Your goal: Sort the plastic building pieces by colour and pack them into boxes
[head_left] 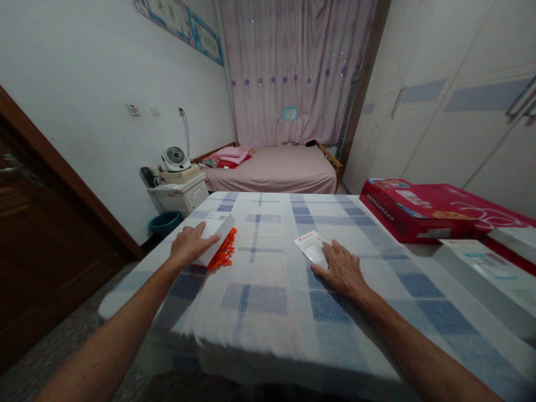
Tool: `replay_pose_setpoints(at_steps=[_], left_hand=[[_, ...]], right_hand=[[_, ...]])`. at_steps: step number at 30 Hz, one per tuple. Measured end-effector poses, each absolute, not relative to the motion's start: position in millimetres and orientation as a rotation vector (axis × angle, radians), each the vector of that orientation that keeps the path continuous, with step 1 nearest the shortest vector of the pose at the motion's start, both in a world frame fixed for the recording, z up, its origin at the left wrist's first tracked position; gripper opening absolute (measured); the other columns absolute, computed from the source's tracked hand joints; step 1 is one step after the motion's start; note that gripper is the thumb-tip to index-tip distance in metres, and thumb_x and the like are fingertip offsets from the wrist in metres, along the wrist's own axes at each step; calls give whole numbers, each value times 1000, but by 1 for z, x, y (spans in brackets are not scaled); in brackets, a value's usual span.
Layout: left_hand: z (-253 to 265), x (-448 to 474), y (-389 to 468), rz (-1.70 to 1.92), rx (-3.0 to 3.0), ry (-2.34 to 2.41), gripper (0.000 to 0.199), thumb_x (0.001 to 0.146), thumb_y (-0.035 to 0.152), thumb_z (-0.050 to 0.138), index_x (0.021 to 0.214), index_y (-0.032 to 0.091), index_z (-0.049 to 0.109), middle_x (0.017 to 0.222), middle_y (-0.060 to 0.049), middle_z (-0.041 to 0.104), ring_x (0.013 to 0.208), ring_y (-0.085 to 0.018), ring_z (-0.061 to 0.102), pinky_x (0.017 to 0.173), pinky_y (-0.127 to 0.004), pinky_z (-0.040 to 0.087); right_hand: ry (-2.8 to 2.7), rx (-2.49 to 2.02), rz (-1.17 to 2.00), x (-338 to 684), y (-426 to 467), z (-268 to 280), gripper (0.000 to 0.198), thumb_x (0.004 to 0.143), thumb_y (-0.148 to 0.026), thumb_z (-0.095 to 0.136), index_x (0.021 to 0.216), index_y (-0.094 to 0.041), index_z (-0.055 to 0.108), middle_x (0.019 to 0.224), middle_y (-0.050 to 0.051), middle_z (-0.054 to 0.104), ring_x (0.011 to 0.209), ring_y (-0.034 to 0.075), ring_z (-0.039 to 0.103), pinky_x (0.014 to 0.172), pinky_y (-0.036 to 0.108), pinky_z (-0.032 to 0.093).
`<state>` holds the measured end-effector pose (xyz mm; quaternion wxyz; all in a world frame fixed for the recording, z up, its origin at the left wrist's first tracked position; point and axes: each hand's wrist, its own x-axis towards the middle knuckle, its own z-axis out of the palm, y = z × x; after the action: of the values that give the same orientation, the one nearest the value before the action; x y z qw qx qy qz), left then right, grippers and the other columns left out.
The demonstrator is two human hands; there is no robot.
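On the left of the table, my left hand (193,244) grips a white box (218,224), with the thumb along its near side and the fingers over its top. Bright orange, netlike pieces (226,249) lie beside and partly under this box. Toward the middle right, my right hand (341,267) has its thumb and fingers at the edges of a flat white packet (313,247) with small red print. The hand covers the packet's right end, and its contents cannot be made out.
A blue-and-white checked cloth (255,298) covers the table. Along its right side lie a large red box (419,209) and a white box (494,273). Behind the table are a bed (276,167) and a small cabinet (195,192) bearing a fan (175,158).
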<state>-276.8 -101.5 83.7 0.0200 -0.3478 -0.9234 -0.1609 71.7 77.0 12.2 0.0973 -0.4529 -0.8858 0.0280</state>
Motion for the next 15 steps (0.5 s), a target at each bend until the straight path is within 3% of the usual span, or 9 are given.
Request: replay_pose_setpoints(at_steps=[3,7,10,15], left_hand=[[90,-268,-104,-270,-1119,-2699,77,75,64,49,137,18,46,125,-22,53,115,-41,51,92,-52,41],[103,-257,-107,-634,-1097,-2506,76,74,58,56,138,18,46,130,-18,50,122,-38,46,102,-49,36],[107,-239,-98,-1421,-1108,-2496,72,74,55,59,136,19,48,126,-13,56,112,-31,56,95,-41,45],[94,-189,-64,-3131,-923,-2171,51,83,48,53,120,13,57,89,-8,71,78,-21,68,71,-32,56]], right_hand=[[-2660,-1303,58,73,76,14,61,86,-50,46,135,-13,44,139,20,45,127,31,41,100,44,32],[-2693,-1272,23,71,71,20,41,89,-41,44,118,-14,53,121,16,57,114,29,50,92,39,38],[-2706,-1286,-21,66,65,27,34,90,-36,43,113,-13,55,116,17,60,108,29,54,87,38,40],[-2742,-1329,3,64,63,48,31,95,-24,31,110,-15,56,102,15,66,91,24,63,77,31,43]])
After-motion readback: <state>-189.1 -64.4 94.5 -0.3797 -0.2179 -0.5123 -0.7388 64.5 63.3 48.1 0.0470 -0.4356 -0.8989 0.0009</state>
